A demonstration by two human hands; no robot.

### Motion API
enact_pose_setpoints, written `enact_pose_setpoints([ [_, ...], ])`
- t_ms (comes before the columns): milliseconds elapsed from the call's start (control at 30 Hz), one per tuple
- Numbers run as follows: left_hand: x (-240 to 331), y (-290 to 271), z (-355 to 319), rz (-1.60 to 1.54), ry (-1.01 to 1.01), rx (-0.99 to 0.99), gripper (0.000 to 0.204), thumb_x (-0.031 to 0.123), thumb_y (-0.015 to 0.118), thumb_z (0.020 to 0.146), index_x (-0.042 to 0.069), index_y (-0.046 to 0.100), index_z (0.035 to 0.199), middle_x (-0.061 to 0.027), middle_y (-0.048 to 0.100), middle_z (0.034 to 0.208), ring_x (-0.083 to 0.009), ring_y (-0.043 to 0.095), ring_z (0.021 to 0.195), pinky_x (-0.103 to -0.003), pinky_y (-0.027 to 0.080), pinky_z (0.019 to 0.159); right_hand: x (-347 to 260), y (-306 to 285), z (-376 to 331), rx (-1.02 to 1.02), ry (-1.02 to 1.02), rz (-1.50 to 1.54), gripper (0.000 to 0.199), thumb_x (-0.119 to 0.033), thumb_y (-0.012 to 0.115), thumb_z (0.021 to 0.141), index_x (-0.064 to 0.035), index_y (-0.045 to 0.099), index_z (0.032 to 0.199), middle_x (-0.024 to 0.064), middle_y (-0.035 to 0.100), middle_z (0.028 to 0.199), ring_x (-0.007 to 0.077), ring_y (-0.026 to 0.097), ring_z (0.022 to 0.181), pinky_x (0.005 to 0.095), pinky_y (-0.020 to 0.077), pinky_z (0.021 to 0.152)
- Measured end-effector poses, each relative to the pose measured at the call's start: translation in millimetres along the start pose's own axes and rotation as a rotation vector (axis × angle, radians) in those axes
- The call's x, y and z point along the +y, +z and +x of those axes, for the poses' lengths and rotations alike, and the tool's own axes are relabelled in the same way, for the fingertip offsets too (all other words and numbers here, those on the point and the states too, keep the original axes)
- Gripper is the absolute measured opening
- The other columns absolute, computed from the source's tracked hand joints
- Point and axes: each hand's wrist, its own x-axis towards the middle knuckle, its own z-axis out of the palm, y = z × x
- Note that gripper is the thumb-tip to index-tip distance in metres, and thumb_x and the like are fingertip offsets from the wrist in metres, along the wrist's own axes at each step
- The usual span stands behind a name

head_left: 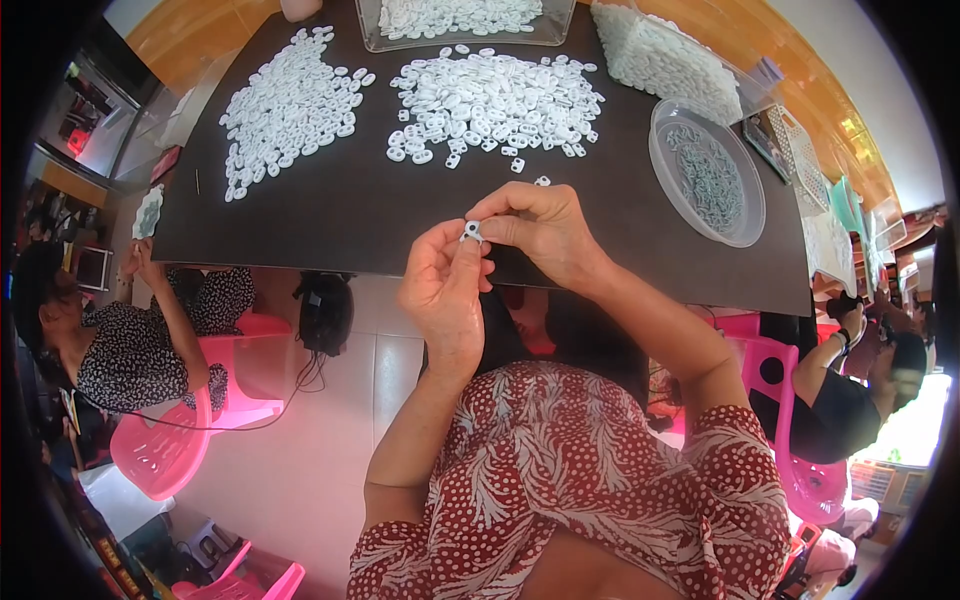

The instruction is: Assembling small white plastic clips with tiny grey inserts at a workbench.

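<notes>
My left hand (pixel 443 285) and my right hand (pixel 537 228) meet above the near edge of a dark table (pixel 330 215). Between their fingertips they pinch one small white plastic ring piece (pixel 472 231). Just beyond my hands lies a wide heap of the same white pieces (pixel 495 100), with a few strays (pixel 541 181) near my right hand. A second heap of white pieces (pixel 290 105) is spread to the left.
A round clear tub (pixel 706 172) with small grey-green parts sits at the right. A clear tray (pixel 455 20) and a clear bag (pixel 665 60) of white pieces lie at the far edge. Other people sit on pink chairs (pixel 180 440) left and right.
</notes>
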Motion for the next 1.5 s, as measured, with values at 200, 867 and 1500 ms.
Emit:
enact_pose_setpoints([
  [200,-2.8,-0.1,-0.3,-0.036,-0.012,-0.006,0.019,0.003,0.057,0.089,-0.007,0.056,0.105,-0.0095,0.063,0.08,-0.0116,0.058,0.06,-0.023,0.048,0.05,-2.0,1.3,-5.1,0.012,0.005,-0.055,0.008,0.003,0.058,0.084,0.004,0.064,0.088,0.0043,0.062,0.077,0.0082,0.059,0.07,0.0223,0.0489,0.063],
  [867,4.5,8.5,-1.1,-0.115,-0.133,0.085,0.018,0.0,0.057,0.088,-0.008,0.06,0.104,-0.0089,0.063,0.086,-0.0126,0.06,0.068,-0.025,0.053,0.059,4.6,8.6,-21.2,0.205,-0.559,-0.603,0.028,0.001,0.068,0.067,-0.0015,0.064,0.094,0.0078,0.06,0.084,0.0235,0.053,0.077,0.0329,0.0462,0.066],
  [1500,9.6,32.0,-2.9,-0.097,-0.136,-0.008,0.017,-0.002,0.056,0.087,-0.008,0.059,0.102,-0.0105,0.063,0.083,-0.0137,0.06,0.065,-0.024,0.05,0.06,-2.5,-9.0,-30.5,0.344,-0.612,-0.632,0.028,0.002,0.069,0.066,-0.0002,0.065,0.093,0.009,0.061,0.085,0.0233,0.054,0.076,0.0325,0.0457,0.064],
])
